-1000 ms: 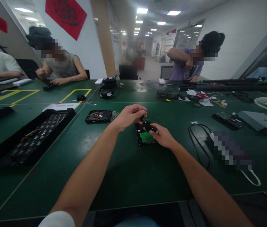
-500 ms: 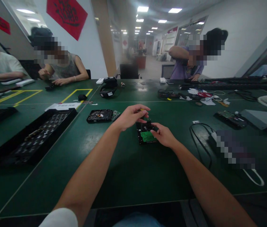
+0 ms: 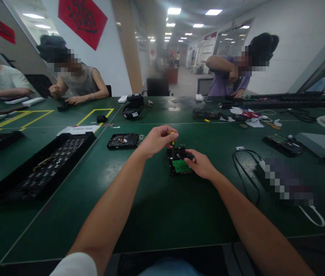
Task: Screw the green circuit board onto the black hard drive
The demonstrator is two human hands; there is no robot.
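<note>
A black hard drive [image 3: 176, 154] with a green circuit board [image 3: 180, 166] on its near part lies on the table in front of me. My right hand [image 3: 200, 163] grips the drive's right side, thumb over the board's edge. Above the drive's far left corner, my left hand [image 3: 159, 141] pinches a small yellow and black screwdriver [image 3: 173, 140], held about upright. Its tip is too small to make out. To the left of my left hand rests another hard drive [image 3: 122, 141], with a loose circuit board [image 3: 141, 139] beside it, partly behind my wrist.
A long black tray [image 3: 64, 157] holding small parts stands at left. On the right are a looped cable [image 3: 247, 165], a power strip [image 3: 289, 180], another drive [image 3: 283, 143] and a grey box [image 3: 322, 145]. Several people sit across the table.
My left fingers, looser and more spread before, have closed together around the screwdriver, whose yellow handle shows more now. My right hand stays on the drive.
</note>
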